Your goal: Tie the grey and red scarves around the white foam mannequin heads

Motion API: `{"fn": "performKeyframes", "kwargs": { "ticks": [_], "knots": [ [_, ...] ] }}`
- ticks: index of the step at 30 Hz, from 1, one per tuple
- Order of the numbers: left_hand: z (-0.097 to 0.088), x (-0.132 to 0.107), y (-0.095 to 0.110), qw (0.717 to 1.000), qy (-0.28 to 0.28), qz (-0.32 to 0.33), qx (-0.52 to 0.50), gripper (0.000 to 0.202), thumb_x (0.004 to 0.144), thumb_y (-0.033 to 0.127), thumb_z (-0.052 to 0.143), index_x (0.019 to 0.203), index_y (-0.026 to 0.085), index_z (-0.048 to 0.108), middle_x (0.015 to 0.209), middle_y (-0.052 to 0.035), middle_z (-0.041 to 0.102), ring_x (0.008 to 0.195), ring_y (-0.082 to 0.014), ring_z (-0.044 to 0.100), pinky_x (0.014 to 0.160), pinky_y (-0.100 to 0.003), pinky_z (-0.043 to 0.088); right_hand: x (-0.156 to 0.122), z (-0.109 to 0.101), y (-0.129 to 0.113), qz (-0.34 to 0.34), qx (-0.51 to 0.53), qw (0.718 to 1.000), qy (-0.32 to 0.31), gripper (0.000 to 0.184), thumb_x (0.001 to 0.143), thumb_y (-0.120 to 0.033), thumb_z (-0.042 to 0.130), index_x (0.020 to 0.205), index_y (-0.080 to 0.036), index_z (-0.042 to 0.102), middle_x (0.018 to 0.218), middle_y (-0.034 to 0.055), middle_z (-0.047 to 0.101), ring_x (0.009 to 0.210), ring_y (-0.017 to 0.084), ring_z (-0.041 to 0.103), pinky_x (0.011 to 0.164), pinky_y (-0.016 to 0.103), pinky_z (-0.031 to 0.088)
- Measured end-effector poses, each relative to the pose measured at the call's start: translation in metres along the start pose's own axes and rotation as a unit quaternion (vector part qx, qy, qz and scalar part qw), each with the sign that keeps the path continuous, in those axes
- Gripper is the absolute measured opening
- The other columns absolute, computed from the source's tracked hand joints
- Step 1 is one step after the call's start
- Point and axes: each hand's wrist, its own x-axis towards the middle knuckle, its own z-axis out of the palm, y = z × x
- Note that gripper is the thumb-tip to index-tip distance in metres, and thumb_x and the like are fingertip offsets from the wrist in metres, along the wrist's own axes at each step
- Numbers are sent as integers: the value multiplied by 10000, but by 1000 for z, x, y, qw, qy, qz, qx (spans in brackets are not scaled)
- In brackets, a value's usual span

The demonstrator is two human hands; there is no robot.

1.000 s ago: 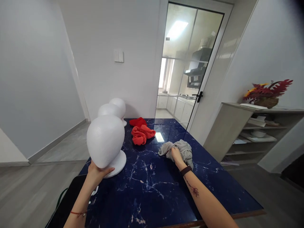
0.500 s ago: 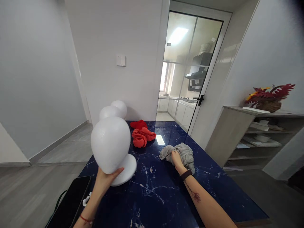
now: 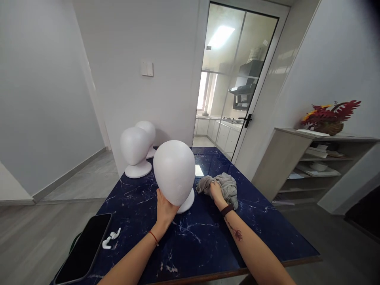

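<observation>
A smooth white foam mannequin head [image 3: 174, 170] stands near the middle of the dark blue marbled table [image 3: 190, 245]. My left hand [image 3: 166, 209] is closed around its neck, just above the round base; part of the fingers is hidden behind it. To the right lies a crumpled grey cloth [image 3: 229, 186], with my right hand [image 3: 217, 194] closed on its left part. Two more white mannequin heads, a nearer one [image 3: 135, 146] and a farther one [image 3: 147, 130], stand at the back left. The red cloths are hidden behind the held head.
A black phone [image 3: 86, 247] lies at the table's left edge, white earbuds [image 3: 111, 238] beside it. Behind the table are a wall and a glass door [image 3: 225, 79]. A grey shelf unit [image 3: 293, 158] with a flower basket [image 3: 329, 122] stands at the right.
My left hand has moved the mannequin head to the right, from the left side to the table's middle, covering the red cloths. My right hand still grips the grey cloth. The view shifted slightly.
</observation>
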Motion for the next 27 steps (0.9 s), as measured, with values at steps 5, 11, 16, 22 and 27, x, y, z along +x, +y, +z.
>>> {"fn": "performKeyframes", "kwargs": {
  "ticks": [5,11,16,22,27],
  "knots": [
    [3,0,-8,998,-30,2,63,669,641,437,717,1175,144,438,1038,-96,461,1032,-303,487,855,-467,467,-3,0,-4,-11,-25,1000,-11,331,749,-412,355,705,-178,585,815,110,662,772,228,571,771,358,445],
    [9,-1,-16,996,-24,11,80,725,652,458,708,1225,141,396,1098,-115,458,1096,-320,465,903,-480,441,-9,0,-11,-23,-55,998,-19,320,779,-434,348,699,-209,561,809,102,656,776,233,578,760,355,449],
    [8,1,-20,999,-37,15,29,736,653,482,705,1246,166,405,1138,-114,458,1129,-314,452,935,-482,424,-14,0,-17,-31,-75,996,-22,299,782,-392,328,720,-212,559,827,111,652,796,248,582,773,363,444],
    [8,8,-25,999,-30,20,22,735,653,447,718,1253,156,410,1150,-119,454,1134,-302,449,951,-463,419,-16,-1,-22,-39,-91,995,-23,320,787,-361,307,757,-201,582,846,109,654,804,245,592,784,359,452],
    [10,8,-27,999,-30,13,20,777,624,458,743,1257,162,403,1159,-120,451,1152,-310,443,961,-471,414,-20,-1,-26,-50,-114,992,-28,336,807,-318,293,780,-177,596,832,114,652,783,240,586,758,347,451]
  ]
}}
